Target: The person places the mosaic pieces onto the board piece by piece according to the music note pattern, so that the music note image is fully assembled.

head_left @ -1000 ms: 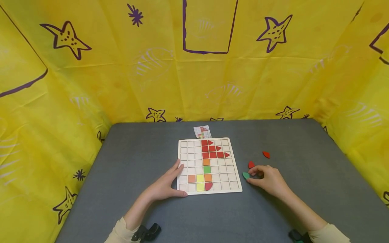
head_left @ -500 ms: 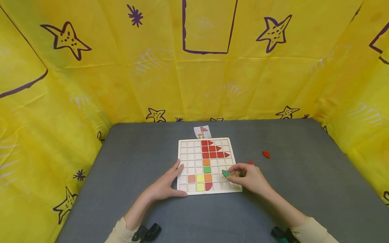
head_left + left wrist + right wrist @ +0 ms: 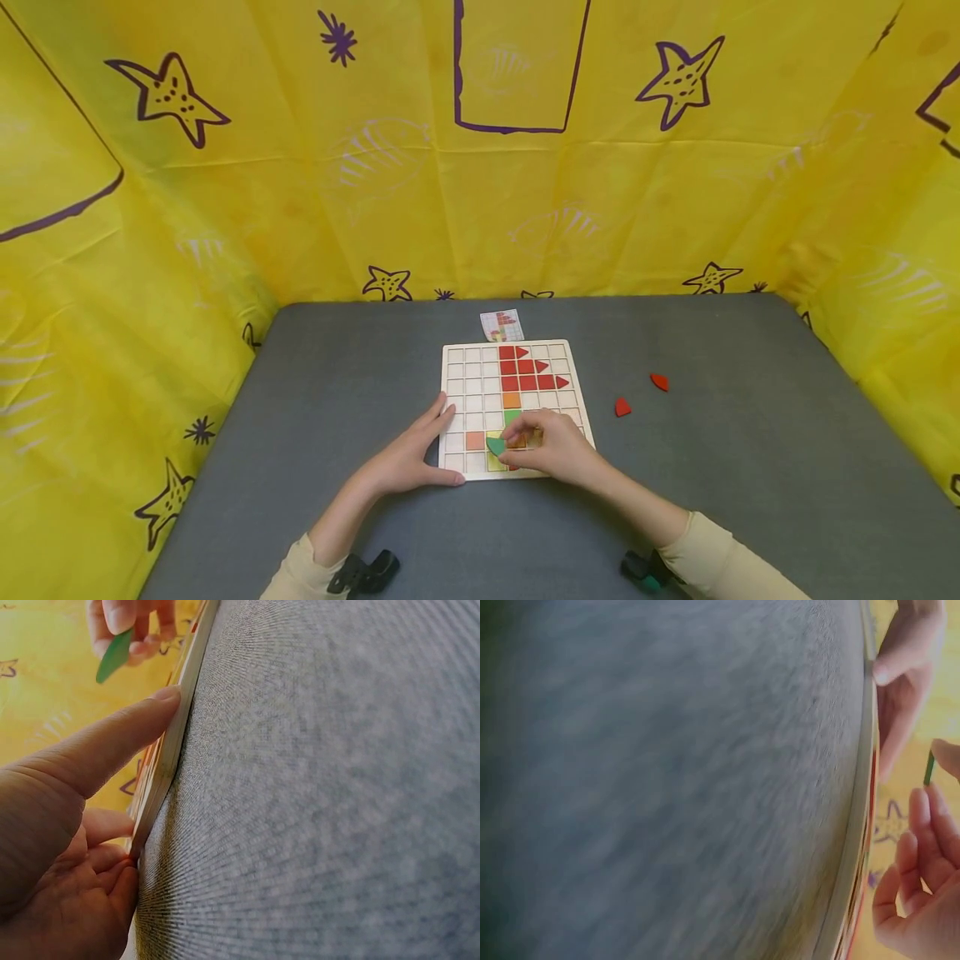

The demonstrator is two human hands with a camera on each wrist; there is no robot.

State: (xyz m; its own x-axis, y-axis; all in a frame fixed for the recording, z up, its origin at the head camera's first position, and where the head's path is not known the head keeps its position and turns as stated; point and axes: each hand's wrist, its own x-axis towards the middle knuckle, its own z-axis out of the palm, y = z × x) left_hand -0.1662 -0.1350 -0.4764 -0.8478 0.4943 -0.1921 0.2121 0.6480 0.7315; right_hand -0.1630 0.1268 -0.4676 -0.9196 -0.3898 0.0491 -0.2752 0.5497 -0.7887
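A green leaf-shaped piece [image 3: 496, 447] is pinched between the thumb and fingertips of my right hand [image 3: 557, 447], above the lower part of a pale wooden grid board [image 3: 558, 454]. In the right wrist view the green piece [image 3: 929, 768] appears edge-on, held clear of the board. My left hand [image 3: 408, 457] rests against the board's near left corner, its thumb on the front edge and its fingers along the left side. Red squares and triangles [image 3: 527, 382] fill cells at the top; orange, green and yellow squares sit below. The right hand partly covers the lower cells.
Two loose red pieces, one nearer [image 3: 622, 407] and one farther [image 3: 659, 382], lie on the grey table [image 3: 360, 358] right of the board. A small printed pattern card [image 3: 502, 325] lies behind it. Yellow patterned cloth [image 3: 480, 208] surrounds the table.
My right hand has picked the green piece up from the table and carried it left over the board, leaving the nearer red piece in sight. My left hand stays at the corner.
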